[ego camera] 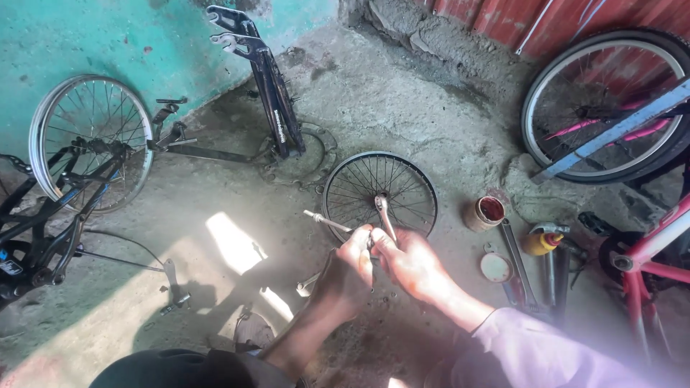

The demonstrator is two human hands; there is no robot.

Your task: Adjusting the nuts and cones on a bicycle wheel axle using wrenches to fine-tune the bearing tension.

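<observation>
My left hand and my right hand meet above the concrete floor. The left hand grips a thin metal axle rod that sticks out to the left. The right hand is closed on the handle of a metal wrench, whose head points up over a small black spoked wheel lying flat on the floor. What sits between the two hands is hidden by my fingers.
A black bike fork leans on the teal wall. A silver spoked wheel and black frame are at left. A tin of red grease, its lid, tools and a large wheel lie at right.
</observation>
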